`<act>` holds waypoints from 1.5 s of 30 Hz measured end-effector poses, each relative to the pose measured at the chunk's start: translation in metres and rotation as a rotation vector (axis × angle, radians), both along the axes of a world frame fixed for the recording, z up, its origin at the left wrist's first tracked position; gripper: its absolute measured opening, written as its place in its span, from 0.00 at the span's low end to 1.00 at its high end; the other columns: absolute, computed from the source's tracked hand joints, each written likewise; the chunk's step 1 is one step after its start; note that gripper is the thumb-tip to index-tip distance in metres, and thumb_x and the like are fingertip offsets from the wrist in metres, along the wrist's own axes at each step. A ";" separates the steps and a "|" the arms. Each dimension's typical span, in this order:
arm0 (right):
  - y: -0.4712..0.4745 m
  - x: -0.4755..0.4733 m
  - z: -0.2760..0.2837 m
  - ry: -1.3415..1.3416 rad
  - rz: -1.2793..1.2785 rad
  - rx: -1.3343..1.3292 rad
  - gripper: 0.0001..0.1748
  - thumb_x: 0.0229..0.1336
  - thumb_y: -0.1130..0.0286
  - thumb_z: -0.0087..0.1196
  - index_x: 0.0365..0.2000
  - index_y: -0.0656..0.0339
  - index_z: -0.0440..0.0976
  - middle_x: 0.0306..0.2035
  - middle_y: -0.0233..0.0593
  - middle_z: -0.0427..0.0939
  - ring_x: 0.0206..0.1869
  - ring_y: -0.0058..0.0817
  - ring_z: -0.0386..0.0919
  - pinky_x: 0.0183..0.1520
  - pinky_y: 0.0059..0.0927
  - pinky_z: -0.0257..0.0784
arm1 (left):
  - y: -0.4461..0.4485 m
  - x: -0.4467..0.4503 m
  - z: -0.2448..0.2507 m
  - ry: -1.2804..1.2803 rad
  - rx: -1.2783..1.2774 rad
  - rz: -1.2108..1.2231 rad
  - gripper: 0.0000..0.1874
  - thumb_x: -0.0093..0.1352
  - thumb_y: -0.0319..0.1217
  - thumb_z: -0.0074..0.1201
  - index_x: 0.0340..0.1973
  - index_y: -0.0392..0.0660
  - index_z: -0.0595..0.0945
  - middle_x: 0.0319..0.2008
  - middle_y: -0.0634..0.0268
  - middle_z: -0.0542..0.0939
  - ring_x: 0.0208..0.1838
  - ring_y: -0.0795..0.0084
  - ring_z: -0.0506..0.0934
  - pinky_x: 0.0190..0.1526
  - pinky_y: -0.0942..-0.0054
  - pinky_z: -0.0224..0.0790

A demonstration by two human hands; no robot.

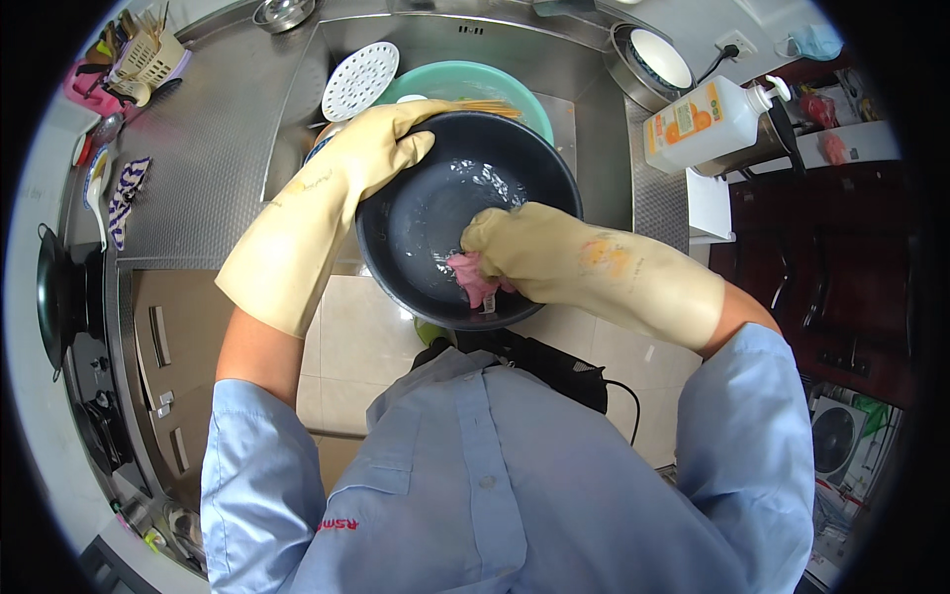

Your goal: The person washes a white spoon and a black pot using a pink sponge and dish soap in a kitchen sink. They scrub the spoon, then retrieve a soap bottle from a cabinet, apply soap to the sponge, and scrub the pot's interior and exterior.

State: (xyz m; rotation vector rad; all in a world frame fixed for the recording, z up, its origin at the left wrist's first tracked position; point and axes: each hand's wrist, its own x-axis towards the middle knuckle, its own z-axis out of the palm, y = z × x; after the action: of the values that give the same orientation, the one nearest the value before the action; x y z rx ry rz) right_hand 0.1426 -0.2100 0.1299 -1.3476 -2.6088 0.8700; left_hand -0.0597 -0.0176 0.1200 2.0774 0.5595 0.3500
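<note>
A dark round pot (423, 215), wet and shiny inside, is tilted towards me over the sink's near edge. My left hand (393, 145), in a cream rubber glove, grips its upper left rim with the thumb inside. My right hand (512, 234), gloved alike, is inside the pot and closed on a pink cloth (473, 278), which lies against the inner wall; its fingertips are partly hidden. Behind the pot, a green plastic basin (475, 74) stands in the steel sink, with a bundle of chopsticks (486, 108) at its near side. A white perforated plate (361, 80) leans at the basin's left.
At the right stand a pump bottle (686, 126) and a steel pot with a white bowl (659, 58) in it. On the left counter are a utensil basket (148, 63), a striped cloth (128, 200) and a white spoon (96, 197). A wok (56, 301) sits far left.
</note>
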 end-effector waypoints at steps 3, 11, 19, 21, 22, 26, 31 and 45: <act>0.006 -0.011 0.007 -0.022 0.082 0.030 0.06 0.56 0.76 0.65 0.36 0.62 0.87 0.51 0.50 0.83 0.50 0.46 0.87 0.49 0.39 0.85 | -0.014 -0.011 -0.001 0.028 0.067 0.205 0.29 0.77 0.22 0.53 0.75 0.44 0.76 0.67 0.55 0.84 0.69 0.64 0.80 0.71 0.70 0.70; 0.031 -0.061 -0.016 -0.040 0.189 0.352 0.09 0.60 0.74 0.62 0.38 0.50 0.88 0.42 0.39 0.80 0.44 0.39 0.85 0.43 0.42 0.83 | -0.087 -0.045 0.011 0.042 -0.359 0.737 0.28 0.79 0.29 0.51 0.75 0.48 0.78 0.67 0.57 0.84 0.70 0.65 0.79 0.75 0.67 0.64; 0.080 -0.072 -0.040 -0.114 -0.237 0.039 0.16 0.62 0.66 0.62 0.50 0.47 0.82 0.51 0.42 0.81 0.55 0.42 0.84 0.51 0.44 0.83 | -0.093 -0.045 0.029 0.042 -0.413 0.750 0.27 0.79 0.30 0.50 0.74 0.50 0.78 0.66 0.58 0.84 0.67 0.66 0.81 0.73 0.69 0.65; 0.086 -0.060 -0.051 -0.126 -0.248 0.191 0.19 0.57 0.62 0.69 0.51 0.47 0.84 0.51 0.38 0.83 0.56 0.41 0.84 0.51 0.45 0.83 | -0.092 -0.045 0.029 0.063 -0.367 0.750 0.27 0.79 0.31 0.51 0.74 0.51 0.79 0.66 0.58 0.85 0.67 0.66 0.81 0.73 0.70 0.65; 0.087 -0.050 -0.045 -0.108 -0.232 0.199 0.21 0.57 0.61 0.70 0.52 0.46 0.85 0.48 0.36 0.85 0.57 0.40 0.84 0.52 0.43 0.83 | -0.093 -0.046 0.029 0.072 -0.343 0.749 0.27 0.79 0.31 0.52 0.74 0.51 0.79 0.65 0.58 0.85 0.67 0.66 0.81 0.73 0.70 0.65; 0.079 -0.033 -0.036 -0.072 -0.508 -0.217 0.31 0.52 0.57 0.77 0.58 0.46 0.85 0.47 0.31 0.89 0.60 0.34 0.84 0.59 0.35 0.81 | -0.094 -0.043 0.030 0.077 -0.347 0.784 0.27 0.77 0.29 0.53 0.73 0.50 0.80 0.64 0.58 0.85 0.65 0.67 0.82 0.72 0.70 0.66; 0.070 -0.029 -0.026 -0.457 -0.485 -0.306 0.33 0.58 0.43 0.72 0.57 0.54 0.88 0.62 0.40 0.87 0.67 0.33 0.81 0.66 0.31 0.76 | -0.083 -0.036 0.037 0.048 -0.451 0.735 0.26 0.75 0.25 0.54 0.70 0.45 0.82 0.63 0.61 0.86 0.64 0.68 0.82 0.71 0.72 0.67; 0.059 -0.034 -0.092 0.986 -1.028 -0.633 0.39 0.46 0.55 0.79 0.60 0.56 0.82 0.54 0.32 0.86 0.65 0.28 0.80 0.71 0.34 0.75 | -0.043 -0.017 0.083 -0.038 -0.223 0.403 0.36 0.57 0.16 0.45 0.62 0.43 0.87 0.53 0.61 0.88 0.54 0.72 0.85 0.58 0.78 0.76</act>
State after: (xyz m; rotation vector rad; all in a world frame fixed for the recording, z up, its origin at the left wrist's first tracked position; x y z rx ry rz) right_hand 0.1088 -0.1506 0.0380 -1.4902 -0.7623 1.5644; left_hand -0.0768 -0.0604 0.2028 1.7343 0.9523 0.5314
